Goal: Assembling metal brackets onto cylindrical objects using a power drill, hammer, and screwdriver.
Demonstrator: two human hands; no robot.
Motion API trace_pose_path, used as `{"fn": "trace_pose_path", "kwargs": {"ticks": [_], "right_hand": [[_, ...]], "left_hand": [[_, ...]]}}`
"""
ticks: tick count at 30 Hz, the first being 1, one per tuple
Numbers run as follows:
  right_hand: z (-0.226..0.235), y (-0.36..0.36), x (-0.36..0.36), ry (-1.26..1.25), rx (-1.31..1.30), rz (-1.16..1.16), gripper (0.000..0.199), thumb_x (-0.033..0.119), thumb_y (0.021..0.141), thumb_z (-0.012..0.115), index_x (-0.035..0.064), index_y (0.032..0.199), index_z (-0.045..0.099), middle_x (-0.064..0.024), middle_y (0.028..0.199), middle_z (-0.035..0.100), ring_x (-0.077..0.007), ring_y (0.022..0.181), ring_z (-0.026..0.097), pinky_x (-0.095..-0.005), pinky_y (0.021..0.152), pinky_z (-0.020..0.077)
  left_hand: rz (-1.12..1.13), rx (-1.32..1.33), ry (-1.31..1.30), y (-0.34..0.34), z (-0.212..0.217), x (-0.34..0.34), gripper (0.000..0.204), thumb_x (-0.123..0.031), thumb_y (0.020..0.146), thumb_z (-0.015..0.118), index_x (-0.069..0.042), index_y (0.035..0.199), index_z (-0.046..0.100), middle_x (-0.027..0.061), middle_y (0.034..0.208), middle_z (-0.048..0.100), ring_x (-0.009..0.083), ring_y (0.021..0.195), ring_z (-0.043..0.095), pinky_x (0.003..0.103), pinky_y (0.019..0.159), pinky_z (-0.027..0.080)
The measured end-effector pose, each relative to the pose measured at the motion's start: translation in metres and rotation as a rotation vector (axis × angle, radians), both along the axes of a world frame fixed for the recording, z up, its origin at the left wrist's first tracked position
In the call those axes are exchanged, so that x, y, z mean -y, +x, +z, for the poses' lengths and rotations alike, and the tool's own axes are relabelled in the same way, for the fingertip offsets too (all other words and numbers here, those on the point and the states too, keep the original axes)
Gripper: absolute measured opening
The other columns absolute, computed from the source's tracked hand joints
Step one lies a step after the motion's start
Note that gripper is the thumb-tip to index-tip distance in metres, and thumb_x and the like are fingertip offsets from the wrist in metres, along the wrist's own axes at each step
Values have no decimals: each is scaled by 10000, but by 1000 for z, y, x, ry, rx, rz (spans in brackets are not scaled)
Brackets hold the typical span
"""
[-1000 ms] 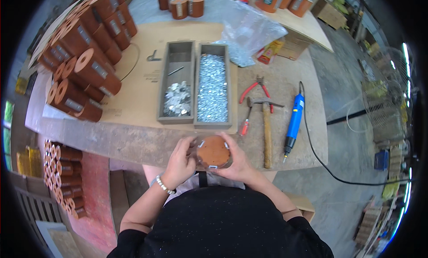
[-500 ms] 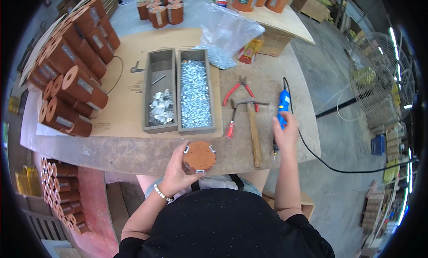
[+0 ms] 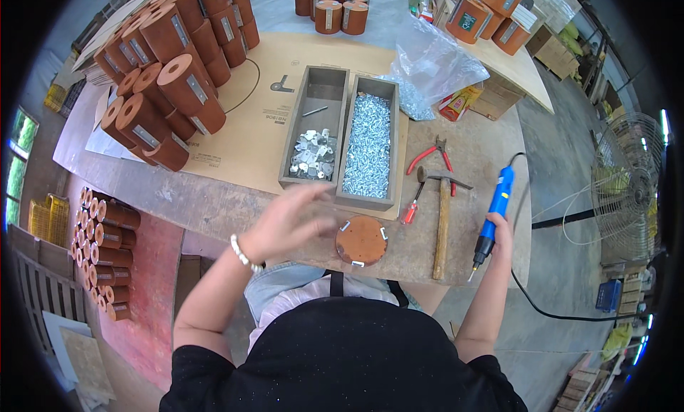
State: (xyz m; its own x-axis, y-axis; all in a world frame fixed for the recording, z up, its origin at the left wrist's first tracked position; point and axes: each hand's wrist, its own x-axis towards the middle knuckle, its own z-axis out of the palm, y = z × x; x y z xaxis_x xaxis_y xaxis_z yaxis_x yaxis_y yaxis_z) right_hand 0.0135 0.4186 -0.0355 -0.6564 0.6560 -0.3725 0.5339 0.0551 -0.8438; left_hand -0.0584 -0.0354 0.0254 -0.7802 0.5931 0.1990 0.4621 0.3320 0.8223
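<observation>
My right hand [image 3: 503, 235] is wrapped round a blue electric screwdriver [image 3: 501, 195], its bit pointing down near the table's right edge. A round brown wooden piece [image 3: 362, 241] rests on the table in front of me, with small metal brackets around its rim. My left hand [image 3: 288, 218] is off it, slightly blurred, with fingers apart and nothing visible in them. That hand is over the table by the near end of a grey tray [image 3: 291, 166] of small metal plates [image 3: 313, 154]. Beside it stands a second tray [image 3: 394, 138] full of silvery screws [image 3: 368, 145].
A hammer [image 3: 442, 230], red-handled pliers [image 3: 445, 159] and a red screwdriver [image 3: 410, 211] lie right of the trays. Brown cylinders [image 3: 171, 34] are stacked at the left. A plastic bag [image 3: 434, 59] lies behind the trays. The tool's black cord [image 3: 541, 309] hangs past the table edge.
My left hand has let go of the round wooden piece and moved up toward the trays. My right hand has gripped the electric screwdriver more fully. The whole view has shifted.
</observation>
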Motion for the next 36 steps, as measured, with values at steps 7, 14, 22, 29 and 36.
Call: {"fn": "trace_pose_path", "kwargs": {"ticks": [7, 14, 22, 29, 36], "right_hand": [[99, 23, 69, -327, -846, 160, 743, 63, 617, 600, 7, 1311, 339, -92, 812, 516, -210, 709, 544, -339, 637, 499], [142, 37, 103, -416, -1114, 350, 699, 52, 651, 570, -13, 1298, 312, -115, 833, 488, -219, 735, 533, -367, 667, 506], [146, 32, 125, -334, -1235, 423, 703, 54, 663, 570, -21, 1305, 294, -118, 841, 493, -220, 737, 534, -378, 689, 508], [147, 16, 149, -322, -1330, 381, 708, 65, 689, 560, -18, 1321, 253, -119, 868, 527, -224, 775, 556, -413, 757, 502], [141, -9, 179, -384, -1485, 326, 587, 50, 797, 517, 17, 1311, 236, -101, 880, 547, -223, 781, 571, -439, 749, 501]], "left_hand": [[-96, -409, -321, -70, -3, -74, 229, -171, 713, 699, -99, 927, 657, 39, 861, 624, 257, 826, 558, 399, 752, 434], [-160, -455, -720, -87, -28, -105, 165, -217, 667, 729, -150, 794, 647, 10, 787, 607, 211, 892, 552, 363, 774, 375], [-37, -425, -539, -75, -29, -96, 56, -186, 691, 695, -155, 726, 665, 27, 763, 637, 195, 851, 576, 363, 749, 365], [96, -306, -98, -55, -23, -91, 87, -97, 751, 641, -86, 830, 679, 94, 796, 672, 244, 708, 649, 348, 656, 508], [53, -129, 216, -20, -13, -87, 424, 48, 739, 642, -36, 1140, 531, 96, 834, 685, 185, 762, 677, 279, 678, 541]]}}
